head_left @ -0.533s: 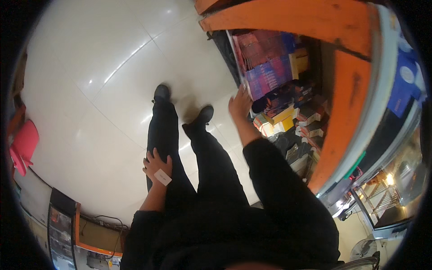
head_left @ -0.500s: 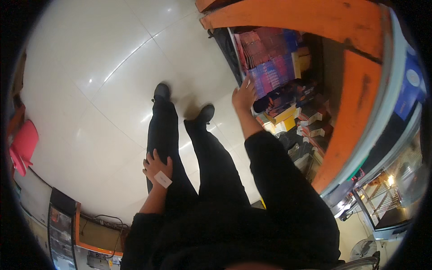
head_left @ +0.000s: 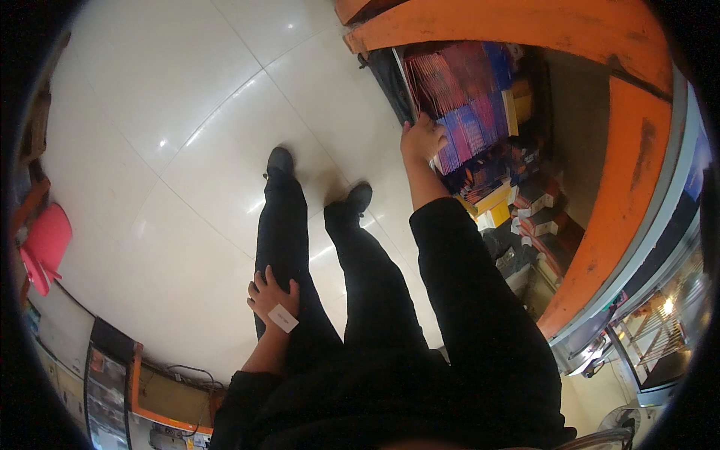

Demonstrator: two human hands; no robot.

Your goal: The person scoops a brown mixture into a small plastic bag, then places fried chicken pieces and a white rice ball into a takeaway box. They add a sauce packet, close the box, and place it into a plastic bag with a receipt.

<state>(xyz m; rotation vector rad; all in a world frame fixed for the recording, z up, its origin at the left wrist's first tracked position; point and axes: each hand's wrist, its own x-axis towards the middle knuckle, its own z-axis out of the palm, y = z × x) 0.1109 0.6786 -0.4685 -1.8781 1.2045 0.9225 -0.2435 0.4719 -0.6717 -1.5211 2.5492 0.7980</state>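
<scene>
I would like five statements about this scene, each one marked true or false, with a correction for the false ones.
1. The left hand is open, with its fingers spread. True.
2. The right hand is beside the pink object. False: the right hand is beside the stacked blue-purple packs.
3. A white tag shows near the left wrist. True.
4. The pink object is near the picture's right rim. False: the pink object is near the left rim.
5. Both shoes are dark. True.
</scene>
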